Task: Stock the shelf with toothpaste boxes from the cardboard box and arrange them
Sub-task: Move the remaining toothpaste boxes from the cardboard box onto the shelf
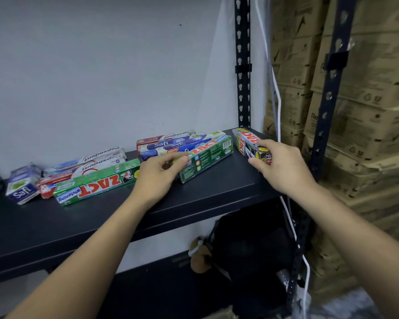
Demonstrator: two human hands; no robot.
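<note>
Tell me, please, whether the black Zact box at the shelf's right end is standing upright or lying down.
Lying down: the black Zact box rests lengthwise on the shelf, and the right hand grips its near end.

1. Soft, cool, even light falls on the white wall (90, 65) above the dark shelf (217, 189); no glare.
2. Below the shelf it is dim (detail sinks into black).
3. Right of the shelf, the stacked cartons (366, 116) bow and smear with wide-angle distortion.
4. The toothpaste boxes (23, 185) at the shelf's left end look soft.

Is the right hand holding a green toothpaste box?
No, the right hand grips a black-and-red Zact toothpaste box at the dark shelf's right end.
</note>
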